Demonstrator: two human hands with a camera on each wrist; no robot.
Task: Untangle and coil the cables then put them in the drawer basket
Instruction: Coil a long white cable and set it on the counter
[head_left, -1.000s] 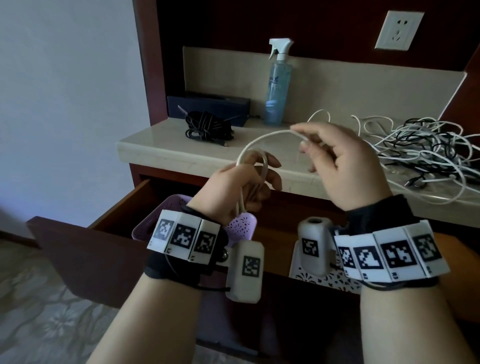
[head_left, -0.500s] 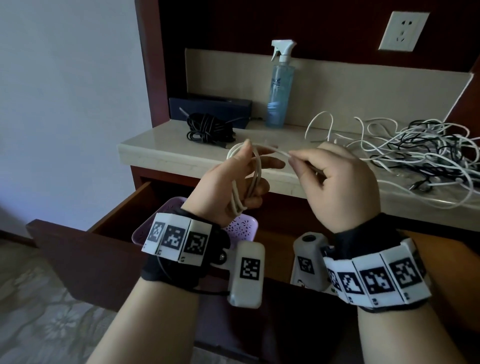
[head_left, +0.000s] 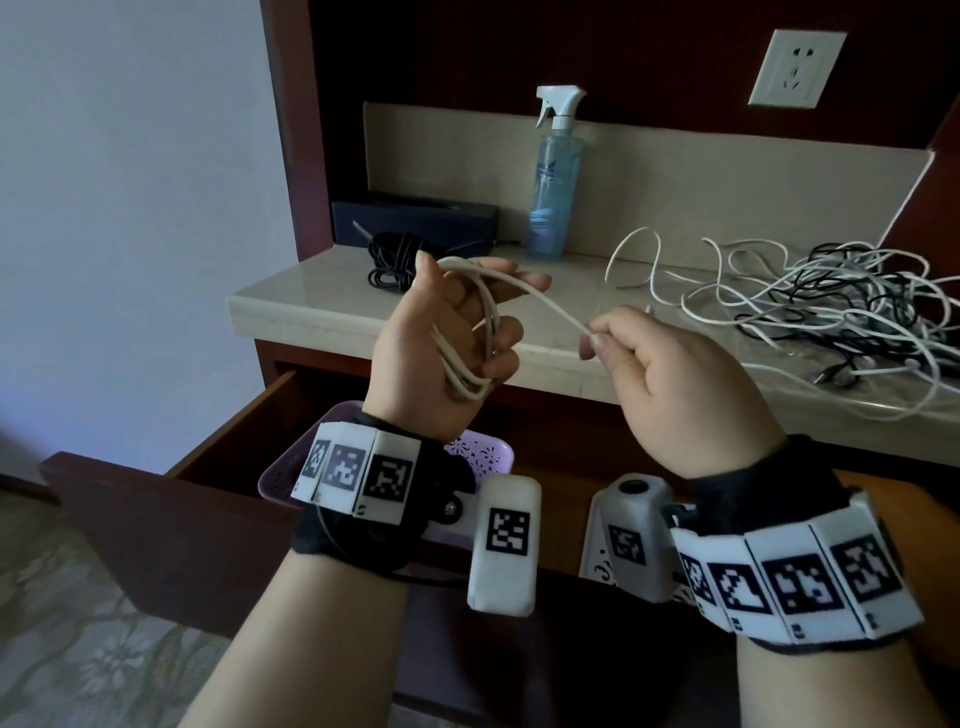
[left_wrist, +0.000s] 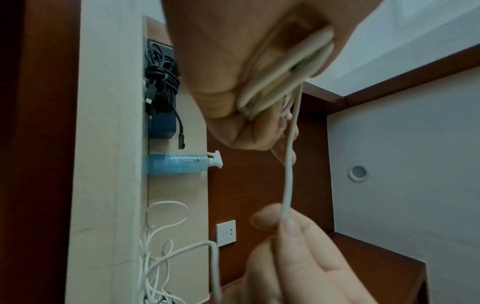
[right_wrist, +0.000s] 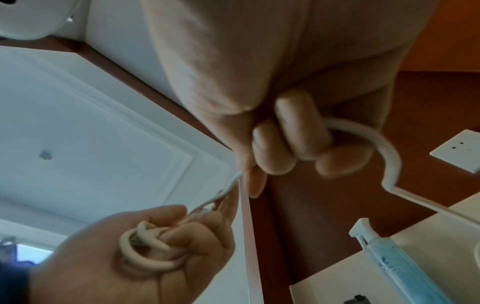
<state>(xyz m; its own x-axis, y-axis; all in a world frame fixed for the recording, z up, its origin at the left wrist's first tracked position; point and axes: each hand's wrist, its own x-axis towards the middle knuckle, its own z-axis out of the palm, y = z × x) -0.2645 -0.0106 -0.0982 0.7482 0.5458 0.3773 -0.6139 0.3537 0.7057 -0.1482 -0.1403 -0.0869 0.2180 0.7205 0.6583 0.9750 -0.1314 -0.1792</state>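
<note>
No readable words, brand names or numbers are showing anywhere you are looking. The black-and-white square code tags (head_left: 387, 478) are sitting on the band at your left wrist, and more of them (head_left: 797, 582) are sitting on the band at your right wrist; they are carrying patterns only, no letters. The spray bottle (head_left: 553, 182), standing on the counter beyond your left hand (head_left: 441, 338), is bearing a pale printed mark that is staying too blurred to make out in all 3 views.

pale wall (head_left: 130, 208), dark wood cabinet (head_left: 623, 52), patterned floor (head_left: 78, 649)
</note>
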